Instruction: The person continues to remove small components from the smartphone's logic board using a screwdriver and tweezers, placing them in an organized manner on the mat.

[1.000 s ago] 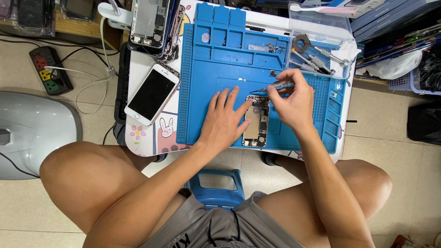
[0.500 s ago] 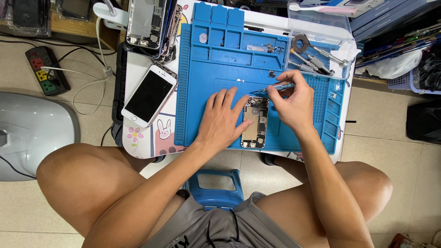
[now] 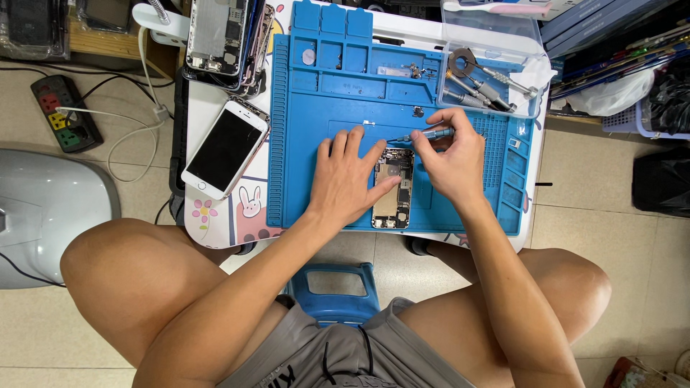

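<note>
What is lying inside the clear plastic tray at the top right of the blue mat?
The clear tray holds several metal-tipped screwdrivers, a round silver part and a white cloth. Anything beneath the cloth is covered.

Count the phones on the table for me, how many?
3: opened phone under both hands, white phone lying left of the blue mat, phone chassis top left; more may hide beneath.

Phone repair workshop: blue repair mat (image 3: 345,108) (opened phones (image 3: 223,32) stacked).

Bright blue work mat (image 3: 309,129); white phone (image 3: 225,149) with a black screen at nine o'clock — beneath it, a white table (image 3: 237,208) patterned with pink flowers and bunnies.
</note>
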